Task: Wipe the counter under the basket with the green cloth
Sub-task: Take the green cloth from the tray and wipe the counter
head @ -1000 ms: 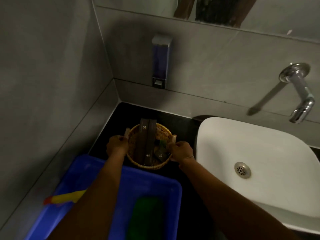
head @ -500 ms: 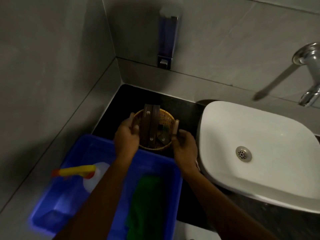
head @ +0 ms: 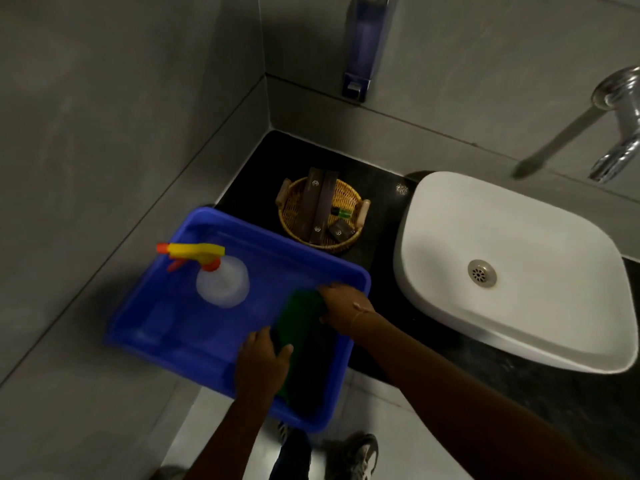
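while both hands reach into the blue tub (head: pixel 194 233), step in hand: fetching the green cloth (head: pixel 300 317). right hand (head: pixel 344 308) pinches its far end; left hand (head: pixel 261 362) rests on its near end, grip unclear. basket (head: pixel 322 216) sits on the black counter (head: pixel 377 244), untouched. next, likely: lift cloth, then shift basket aside.

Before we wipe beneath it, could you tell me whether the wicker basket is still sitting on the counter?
Still on the black counter: the round wicker basket rests there untouched, both hands at the green cloth.
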